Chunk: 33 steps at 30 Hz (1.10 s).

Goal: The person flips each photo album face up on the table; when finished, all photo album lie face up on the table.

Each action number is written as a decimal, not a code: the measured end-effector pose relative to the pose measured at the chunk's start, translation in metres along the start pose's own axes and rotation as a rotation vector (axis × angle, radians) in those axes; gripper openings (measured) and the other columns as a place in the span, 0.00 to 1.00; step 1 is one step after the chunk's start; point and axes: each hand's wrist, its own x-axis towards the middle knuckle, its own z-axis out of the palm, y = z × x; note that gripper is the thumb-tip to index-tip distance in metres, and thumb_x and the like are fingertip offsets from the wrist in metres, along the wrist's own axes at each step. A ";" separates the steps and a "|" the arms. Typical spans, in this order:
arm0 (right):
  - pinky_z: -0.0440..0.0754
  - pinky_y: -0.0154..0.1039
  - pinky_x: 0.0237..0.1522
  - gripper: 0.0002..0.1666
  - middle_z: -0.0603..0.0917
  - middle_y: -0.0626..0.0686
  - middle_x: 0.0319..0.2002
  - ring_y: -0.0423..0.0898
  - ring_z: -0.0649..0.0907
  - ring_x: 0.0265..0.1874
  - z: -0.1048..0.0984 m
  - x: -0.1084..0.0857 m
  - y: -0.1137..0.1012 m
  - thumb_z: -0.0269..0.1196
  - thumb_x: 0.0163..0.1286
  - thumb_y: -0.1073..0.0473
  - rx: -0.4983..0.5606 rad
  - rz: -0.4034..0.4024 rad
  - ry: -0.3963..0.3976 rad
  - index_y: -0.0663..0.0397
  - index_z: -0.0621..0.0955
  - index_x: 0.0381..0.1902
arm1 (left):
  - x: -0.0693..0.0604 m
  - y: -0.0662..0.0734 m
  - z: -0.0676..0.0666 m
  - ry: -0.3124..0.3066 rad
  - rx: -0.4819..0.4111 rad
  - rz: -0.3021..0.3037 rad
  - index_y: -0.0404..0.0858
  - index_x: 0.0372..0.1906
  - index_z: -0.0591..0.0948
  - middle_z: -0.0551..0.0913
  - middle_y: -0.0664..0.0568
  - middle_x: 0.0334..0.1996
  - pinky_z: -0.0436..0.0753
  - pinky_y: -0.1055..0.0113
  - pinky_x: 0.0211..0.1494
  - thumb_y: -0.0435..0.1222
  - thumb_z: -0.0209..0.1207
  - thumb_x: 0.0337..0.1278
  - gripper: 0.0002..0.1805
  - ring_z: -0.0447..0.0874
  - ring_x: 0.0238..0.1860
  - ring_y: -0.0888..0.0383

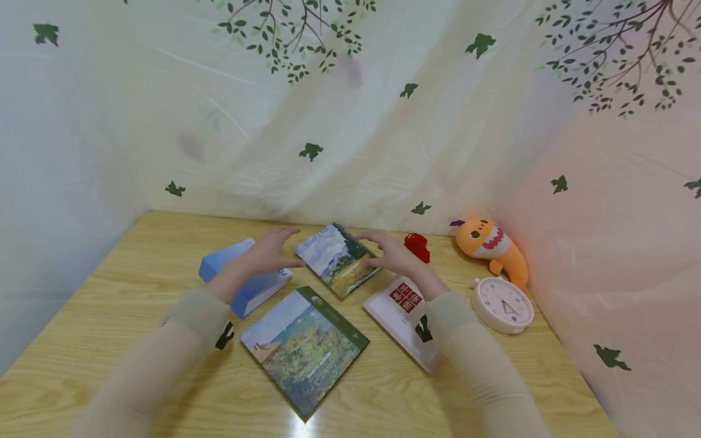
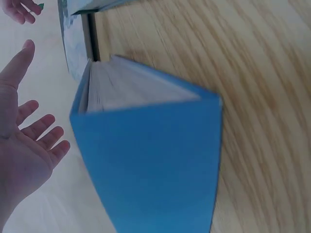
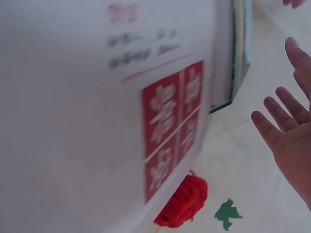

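At the back middle of the table lies a thick book with a landscape painting cover [image 1: 335,261]. My left hand [image 1: 268,250] hovers at its left, fingers spread and holding nothing, above a blue-spined album [image 1: 257,292]. On the other side, my right hand [image 1: 395,254] is held over the painting book's right edge, fingers loosely bent; contact cannot be told in the head view. The wrist views show the left palm [image 2: 24,145] and right palm [image 3: 294,133] with nothing in them. A white book with a red block of characters [image 1: 402,304] lies below the right forearm.
Nearest the front lies a photo album with a garden painting and green band [image 1: 309,353]. Red yarn [image 1: 417,247], an orange shark plush [image 1: 493,243] and a pink round clock [image 1: 502,305] sit at the right. A leaf-printed curtain [image 1: 350,176] bounds the table's back and sides.
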 end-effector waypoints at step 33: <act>0.65 0.49 0.67 0.30 0.73 0.52 0.61 0.51 0.69 0.63 0.004 -0.002 0.040 0.65 0.62 0.65 0.176 0.350 -0.119 0.48 0.72 0.62 | 0.042 0.002 0.034 -0.202 0.046 -0.070 0.31 0.71 0.57 0.58 0.30 0.68 0.58 0.46 0.71 0.43 0.63 0.56 0.43 0.55 0.68 0.36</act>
